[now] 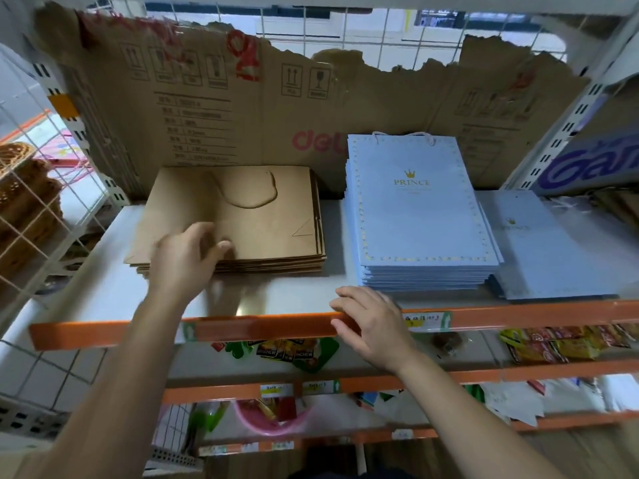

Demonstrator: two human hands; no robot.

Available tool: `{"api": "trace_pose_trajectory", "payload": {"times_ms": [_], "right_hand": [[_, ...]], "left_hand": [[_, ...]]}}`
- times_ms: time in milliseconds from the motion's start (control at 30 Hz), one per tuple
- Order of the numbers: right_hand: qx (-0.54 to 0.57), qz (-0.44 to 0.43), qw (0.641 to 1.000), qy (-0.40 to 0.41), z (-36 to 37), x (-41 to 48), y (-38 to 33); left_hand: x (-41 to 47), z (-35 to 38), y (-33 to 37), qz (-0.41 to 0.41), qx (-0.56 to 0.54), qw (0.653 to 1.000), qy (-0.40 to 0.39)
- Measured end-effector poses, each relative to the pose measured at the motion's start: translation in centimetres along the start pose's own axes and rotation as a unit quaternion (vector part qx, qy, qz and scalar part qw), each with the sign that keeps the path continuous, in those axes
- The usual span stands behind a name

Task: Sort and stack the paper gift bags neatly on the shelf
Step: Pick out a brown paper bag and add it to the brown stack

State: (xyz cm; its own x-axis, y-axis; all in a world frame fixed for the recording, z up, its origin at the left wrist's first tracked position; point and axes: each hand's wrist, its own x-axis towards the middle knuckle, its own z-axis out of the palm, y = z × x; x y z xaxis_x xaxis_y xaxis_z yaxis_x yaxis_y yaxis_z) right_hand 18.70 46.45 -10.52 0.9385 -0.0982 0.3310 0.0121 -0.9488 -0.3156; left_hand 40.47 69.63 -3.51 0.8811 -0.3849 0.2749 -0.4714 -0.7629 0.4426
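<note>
- The brown paper bags lie flat in a stack at the back-left of the shelf. The blue bags sit in a taller stack just beside them, with a lower blue pile towards the right end.
- The left hand rests on the brown stack's front-left corner with its fingers bent. It's blurred, so I can't tell whether it pinches a bag or only presses.
- The right hand lies loose and spread over the orange front lip, holding nothing.
- I'd guess these bags are light, stiff when flat, and slick enough to slide off one another. The cord handles could snag.
- Best squared from two opposite sides, or lifted from under the whole stack.
- There's bare shelf in front and between the stacks. The cardboard backing and the left wire grid hem in the rest.
</note>
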Motion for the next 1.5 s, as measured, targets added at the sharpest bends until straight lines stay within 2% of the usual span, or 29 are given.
{"api": "trace_pose_trajectory", "payload": {"times_ms": [100,200,300,433,533,667,767,933,1033,1133,1267,1500], "right_hand": [[0.024,0.019,0.999,0.02,-1.1,-0.7,0.5],[0.027,0.038,0.996,0.076,-3.0,-2.4,1.8],[0.033,0.098,0.985,0.141,-5.4,-4.7,4.2],[0.033,0.171,0.965,0.196,-8.8,-7.6,8.3],[0.024,0.216,0.939,0.267,-11.7,-10.4,11.6],[0.023,0.26,0.904,0.339,-16.1,-15.3,16.7],[0.031,0.289,0.895,0.339,-19.7,-19.4,20.7],[0.008,0.303,0.919,0.251,-24.9,-25.2,27.5],[0.002,0.326,0.92,0.217,-27.2,-28.2,31.1],[0.014,0.346,0.911,0.224,-28.8,-30.2,34.0],[0.032,0.368,0.901,0.228,-30.1,-31.4,38.1],[0.027,0.39,0.894,0.22,-33.7,-33.1,47.5]], "left_hand": [[-1.3,1.9,5.5,0.098,-0.011,0.994,0.052],[-2.0,3.3,10.0,0.155,-0.038,0.986,0.051],[-2.6,4.3,14.6,0.211,-0.059,0.975,0.046],[-3.8,6.2,20.8,0.285,-0.046,0.956,0.047],[-4.9,8.3,25.9,0.323,-0.036,0.944,0.06],[-6.8,12.2,34.0,0.357,-0.042,0.933,0.026],[-9.1,15.4,40.4,0.358,-0.052,0.932,-0.016],[-13.1,20.6,50.5,0.329,-0.064,0.939,-0.081],[-15.1,23.2,54.9,0.327,-0.072,0.936,-0.106],[-16.3,25.2,57.7,0.316,-0.079,0.936,-0.133],[-16.3,27.9,61.1,0.31,-0.079,0.936,-0.149],[-13.0,34.1,69.1,0.315,-0.097,0.935,-0.133]]}}
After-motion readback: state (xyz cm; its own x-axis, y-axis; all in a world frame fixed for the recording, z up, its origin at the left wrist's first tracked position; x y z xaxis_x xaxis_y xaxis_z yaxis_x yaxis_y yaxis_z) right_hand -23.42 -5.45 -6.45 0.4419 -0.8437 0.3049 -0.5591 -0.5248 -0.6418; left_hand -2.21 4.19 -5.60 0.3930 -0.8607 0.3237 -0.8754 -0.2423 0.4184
